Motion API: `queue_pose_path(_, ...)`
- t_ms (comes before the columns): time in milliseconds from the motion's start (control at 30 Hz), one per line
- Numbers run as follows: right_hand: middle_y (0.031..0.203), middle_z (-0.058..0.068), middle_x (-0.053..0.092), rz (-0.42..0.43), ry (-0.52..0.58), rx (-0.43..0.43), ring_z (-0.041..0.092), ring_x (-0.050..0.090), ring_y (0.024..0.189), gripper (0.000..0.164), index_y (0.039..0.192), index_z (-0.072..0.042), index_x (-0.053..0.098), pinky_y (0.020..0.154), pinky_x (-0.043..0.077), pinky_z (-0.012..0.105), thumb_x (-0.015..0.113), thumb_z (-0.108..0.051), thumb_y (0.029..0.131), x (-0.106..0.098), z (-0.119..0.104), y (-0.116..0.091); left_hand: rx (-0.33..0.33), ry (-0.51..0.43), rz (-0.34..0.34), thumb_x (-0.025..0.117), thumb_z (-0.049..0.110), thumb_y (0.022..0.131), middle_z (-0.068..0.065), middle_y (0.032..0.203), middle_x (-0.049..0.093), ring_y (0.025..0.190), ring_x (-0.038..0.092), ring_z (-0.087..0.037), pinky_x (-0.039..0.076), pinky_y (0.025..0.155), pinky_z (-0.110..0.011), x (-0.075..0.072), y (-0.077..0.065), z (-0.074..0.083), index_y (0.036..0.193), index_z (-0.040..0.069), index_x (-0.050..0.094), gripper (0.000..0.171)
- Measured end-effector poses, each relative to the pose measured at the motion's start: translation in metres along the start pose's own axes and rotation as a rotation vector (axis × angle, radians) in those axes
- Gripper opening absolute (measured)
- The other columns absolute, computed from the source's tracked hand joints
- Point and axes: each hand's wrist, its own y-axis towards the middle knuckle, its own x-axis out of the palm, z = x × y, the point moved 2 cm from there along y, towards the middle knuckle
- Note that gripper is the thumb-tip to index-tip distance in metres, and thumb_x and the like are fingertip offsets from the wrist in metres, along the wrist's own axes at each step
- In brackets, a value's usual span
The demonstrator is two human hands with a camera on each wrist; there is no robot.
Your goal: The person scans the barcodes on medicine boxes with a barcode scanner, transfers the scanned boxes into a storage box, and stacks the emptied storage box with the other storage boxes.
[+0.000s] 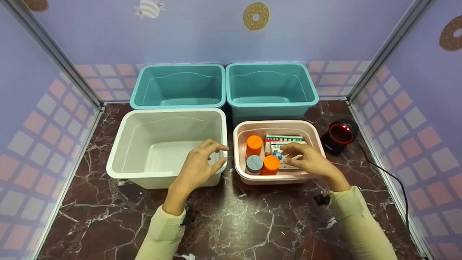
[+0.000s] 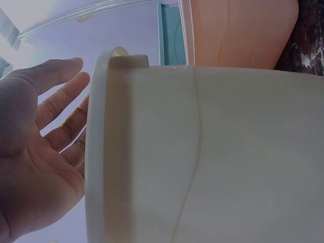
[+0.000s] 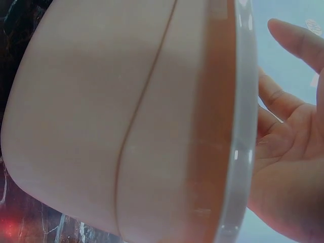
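Note:
My left hand point(image 1: 196, 164) hovers over the right front corner of the large white bin point(image 1: 114, 155), thumb and fingers apart with nothing between them. In the left wrist view the bin's outer wall point(image 2: 152, 152) hides some fingertips. Above the small pink bin point(image 1: 239, 159) is my right hand point(image 1: 310, 160), fingers loosely bent and holding nothing. Beneath it lie white boxes with green print point(image 1: 287, 139). Left of them stand two orange-capped bottles point(image 1: 254, 144) and a grey-capped one point(image 1: 254, 164). The pink bin's wall point(image 3: 91, 111) fills much of the right wrist view.
Two teal bins point(image 1: 178, 66) point(image 1: 267, 65) stand side by side along the back wall. A black scanner point(image 1: 341, 135) with red lights sits right of the pink bin, its cable point(image 1: 393, 177) running down the right side. Dark marbled tabletop point(image 1: 234, 216) spreads in front.

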Motion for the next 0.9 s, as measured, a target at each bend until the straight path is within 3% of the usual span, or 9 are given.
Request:
queue_pose_path(300, 0.114, 0.019, 0.071, 0.018, -0.017, 0.001, 0.029, 0.068, 0.097, 0.040, 0.127, 0.000, 0.063, 0.085, 0.054, 0.026, 0.072, -0.011, 0.090, 0.003, 0.001, 0.001, 0.026, 0.001, -0.008, 0.075, 0.020, 0.089, -0.007, 0.105, 0.068, 0.094, 0.066, -0.021, 0.054, 0.077, -0.034, 0.004, 0.001, 0.006, 0.112, 0.014, 0.072, 0.024)
queue_pose_path(700, 0.113, 0.017, 0.071, -0.007, -0.007, 0.006, 0.023, 0.068, 0.096, 0.039, 0.126, 0.000, 0.063, 0.085, 0.055, 0.028, 0.072, -0.016, 0.091, 0.003, 0.003, 0.001, 0.030, -0.002, -0.041, 0.076, 0.018, 0.088, -0.001, 0.111, 0.067, 0.098, 0.064, -0.020, 0.053, 0.089, -0.037, 0.016, -0.001, 0.015, 0.112, 0.015, 0.072, 0.024)
queue_pose_path(900, 0.114, 0.021, 0.071, 0.002, -0.021, 0.002, 0.026, 0.068, 0.096, 0.039, 0.126, 0.002, 0.062, 0.081, 0.053, 0.021, 0.072, -0.011, 0.091, 0.006, 0.003, 0.000, 0.042, -0.003, -0.041, 0.075, 0.019, 0.088, 0.000, 0.110, 0.067, 0.098, 0.064, -0.020, 0.053, 0.088, -0.037, 0.020, -0.004, 0.017, 0.111, 0.016, 0.072, 0.023)
